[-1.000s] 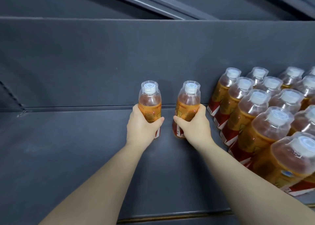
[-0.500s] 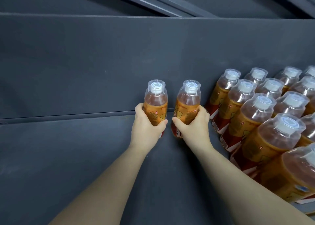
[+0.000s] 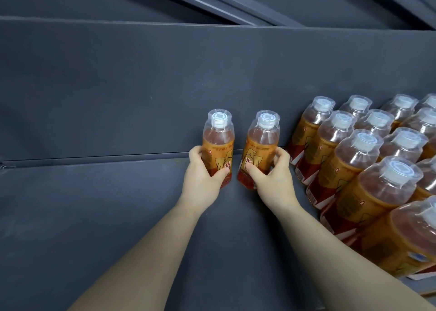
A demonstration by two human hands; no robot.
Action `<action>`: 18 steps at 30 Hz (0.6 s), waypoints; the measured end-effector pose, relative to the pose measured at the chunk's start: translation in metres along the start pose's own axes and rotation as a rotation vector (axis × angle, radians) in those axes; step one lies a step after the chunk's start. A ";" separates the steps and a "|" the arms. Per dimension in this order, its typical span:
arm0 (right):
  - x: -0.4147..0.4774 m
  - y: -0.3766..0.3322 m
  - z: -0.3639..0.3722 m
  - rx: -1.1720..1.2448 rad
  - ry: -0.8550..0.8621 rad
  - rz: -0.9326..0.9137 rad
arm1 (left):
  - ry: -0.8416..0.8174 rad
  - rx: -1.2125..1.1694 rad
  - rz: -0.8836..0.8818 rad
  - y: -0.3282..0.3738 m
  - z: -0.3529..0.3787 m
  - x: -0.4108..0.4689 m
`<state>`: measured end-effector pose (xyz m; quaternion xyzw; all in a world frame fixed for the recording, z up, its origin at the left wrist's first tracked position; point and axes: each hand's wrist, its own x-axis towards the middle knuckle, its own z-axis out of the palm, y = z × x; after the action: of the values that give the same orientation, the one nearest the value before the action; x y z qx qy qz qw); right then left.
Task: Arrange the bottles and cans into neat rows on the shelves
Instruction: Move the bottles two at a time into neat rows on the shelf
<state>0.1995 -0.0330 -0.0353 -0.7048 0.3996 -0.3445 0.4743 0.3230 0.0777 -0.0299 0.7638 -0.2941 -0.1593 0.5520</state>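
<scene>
Right edge crops the bottle rows, perhaps hiding more

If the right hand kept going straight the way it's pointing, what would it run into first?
Probably the shelf's grey back wall, just behind the bottle that the right hand grips; the gap between them is unclear.

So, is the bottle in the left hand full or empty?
Nearly full. Amber drink shows through the bottle right up to its shoulder, under the cap.

two upright orange bottles, shelf rear
</scene>
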 end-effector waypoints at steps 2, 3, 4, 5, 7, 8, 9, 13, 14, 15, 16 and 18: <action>0.000 0.000 0.004 -0.056 0.017 -0.005 | 0.034 0.073 0.017 -0.002 0.004 -0.001; 0.000 -0.001 0.005 -0.118 0.037 -0.012 | 0.059 0.146 0.027 -0.002 0.005 0.000; 0.000 -0.002 0.006 -0.176 0.060 -0.019 | 0.081 0.217 0.028 -0.001 0.006 0.000; 0.002 -0.005 0.006 -0.214 0.077 -0.018 | 0.094 0.267 0.021 -0.001 0.006 0.001; 0.005 -0.007 0.006 -0.230 0.080 -0.010 | 0.093 0.282 0.005 0.000 0.005 0.002; 0.006 -0.005 0.005 -0.215 0.069 -0.011 | 0.086 0.268 0.005 -0.001 0.005 0.004; 0.007 -0.004 0.003 -0.192 0.049 -0.015 | 0.077 0.254 0.006 -0.002 0.004 0.005; 0.003 0.003 -0.001 -0.062 -0.016 -0.017 | 0.043 0.157 0.020 -0.004 0.003 0.005; 0.001 0.003 0.000 -0.066 -0.019 -0.005 | 0.041 0.138 0.022 -0.004 0.004 0.003; 0.000 0.003 0.003 -0.083 -0.004 0.000 | 0.040 0.128 0.025 -0.005 0.006 0.001; -0.001 0.002 0.005 -0.116 0.025 0.003 | 0.036 0.121 0.026 -0.005 0.008 0.000; 0.001 -0.001 0.010 -0.213 0.088 -0.010 | 0.041 0.120 0.016 -0.005 0.011 -0.001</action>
<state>0.2086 -0.0296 -0.0379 -0.7373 0.4508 -0.3333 0.3770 0.3170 0.0711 -0.0387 0.7962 -0.2981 -0.1214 0.5124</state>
